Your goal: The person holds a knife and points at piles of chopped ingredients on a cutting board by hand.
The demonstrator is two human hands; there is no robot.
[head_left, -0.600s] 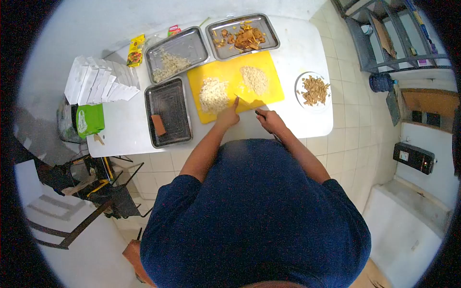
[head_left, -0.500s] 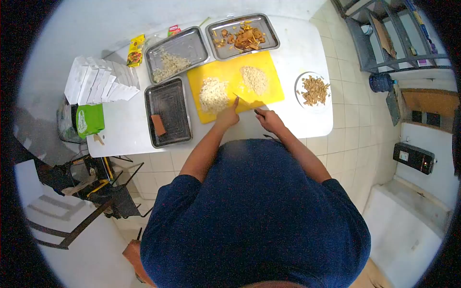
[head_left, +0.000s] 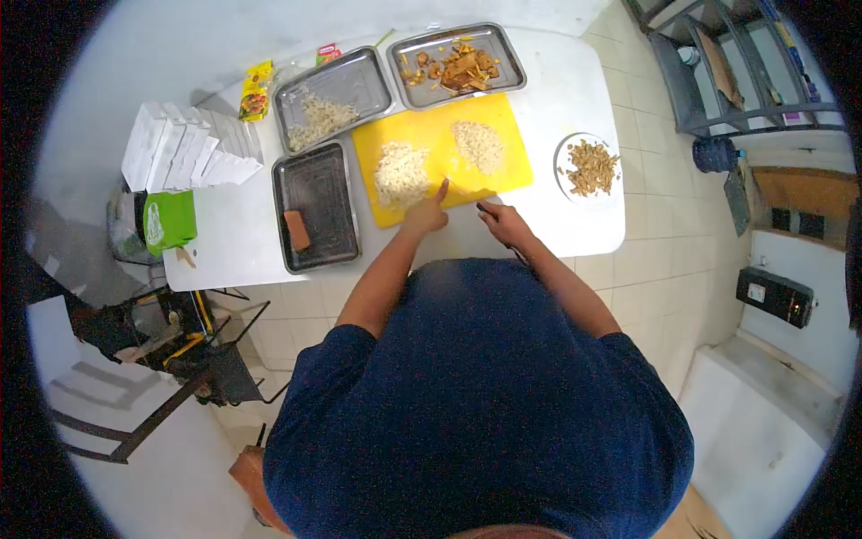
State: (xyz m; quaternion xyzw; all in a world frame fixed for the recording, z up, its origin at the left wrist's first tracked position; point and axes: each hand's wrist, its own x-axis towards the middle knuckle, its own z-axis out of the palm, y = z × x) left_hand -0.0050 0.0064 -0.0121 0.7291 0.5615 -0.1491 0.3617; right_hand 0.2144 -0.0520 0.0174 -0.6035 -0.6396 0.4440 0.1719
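Note:
My right hand [head_left: 505, 225] is closed around the dark handle of a knife [head_left: 483, 207] at the front edge of the yellow cutting board [head_left: 440, 139]. The blade is hard to make out. My left hand [head_left: 426, 215] rests at the same edge, index finger stretched forward over the board, the other fingers partly hidden. Just beyond it lies a large pile of pale chopped food [head_left: 400, 175]. A smaller, finer chopped pile [head_left: 478, 146] sits further right on the board.
A dark tray [head_left: 316, 189] left of the board holds a reddish-brown block [head_left: 296, 231]. Behind stand a tray with pale pieces [head_left: 368, 72] and a tray with brown food [head_left: 512, 76]. At right is a plate of brown pieces [head_left: 591, 168]; white boxes [head_left: 171, 148] stand at left.
The knife blade, seen earlier as a thin line towards my left fingertip, is now barely visible. My left index finger points slightly more forward. The piles look unchanged.

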